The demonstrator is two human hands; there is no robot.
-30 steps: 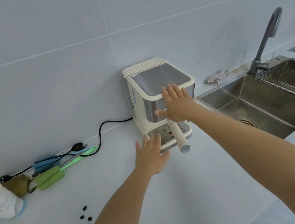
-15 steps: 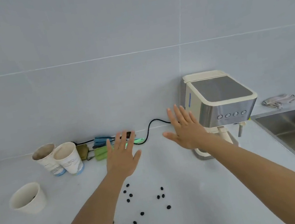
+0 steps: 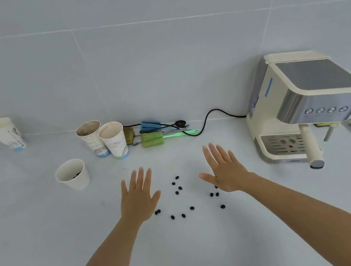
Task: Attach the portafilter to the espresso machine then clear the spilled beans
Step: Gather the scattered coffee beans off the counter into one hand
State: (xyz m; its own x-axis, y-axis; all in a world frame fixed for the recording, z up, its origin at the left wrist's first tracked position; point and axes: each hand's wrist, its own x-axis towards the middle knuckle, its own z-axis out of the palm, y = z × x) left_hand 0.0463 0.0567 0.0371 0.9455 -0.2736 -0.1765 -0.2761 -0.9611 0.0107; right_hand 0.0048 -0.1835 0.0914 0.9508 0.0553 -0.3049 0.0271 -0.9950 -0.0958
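The portafilter (image 3: 311,147) looks seated under the machine (image 3: 308,101), its cream handle jutting forward and down over the drip tray, so the first half of the task appears done. No hand is on it.

What is left is the beans (image 3: 181,194). They lie scattered on the tabletop (image 3: 47,235) in a loose patch between the two hands, a few close to the right wrist and one pair just beside the left thumb. None seems gathered yet, by the look of it.

Both hands are empty. The left hand (image 3: 137,197) is spread wide, palm down, fingers apart, to the left of the patch. The right hand (image 3: 226,170) is also flat and wide open on the right of it. Whether either palm touches the surface cannot be told. A sweep inward seems the likely next step.

A white cup (image 3: 72,175) with something dark inside stands well to the left, a fair place for the beans.

As for writing: the paper cups (image 3: 103,140) near the wall carry blue printed marks, and the machine has a small dark label on its base, but none of it is legible. Four round buttons sit on its front.
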